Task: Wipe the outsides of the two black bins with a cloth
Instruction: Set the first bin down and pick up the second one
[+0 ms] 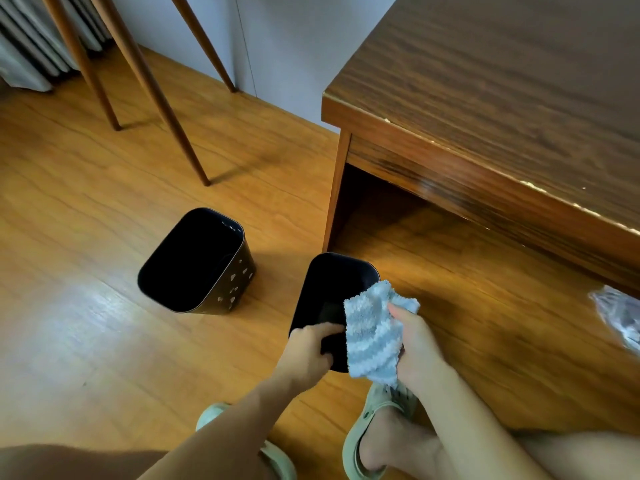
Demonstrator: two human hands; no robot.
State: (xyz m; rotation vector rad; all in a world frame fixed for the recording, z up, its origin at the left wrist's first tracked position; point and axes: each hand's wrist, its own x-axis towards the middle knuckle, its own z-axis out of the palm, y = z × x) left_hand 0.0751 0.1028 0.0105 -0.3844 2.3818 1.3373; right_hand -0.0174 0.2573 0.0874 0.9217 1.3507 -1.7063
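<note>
Your left hand [309,344] grips the near bin [332,289] by its rim, probably to steady it on the floor [86,306]; your right hand [414,344] holds the cloth [372,330] bunched at that rim, ready to wipe; the far bin [195,261] stands apart, near the table [502,98].

The near bin [325,289] is plain black; the far bin [194,261] is black with small pale heart-like marks on its side; the cloth [374,334] is striped light blue and white; the slippers [367,431] are pale green; the floor [104,202] and desk [502,98] show brown wood grain.
</note>
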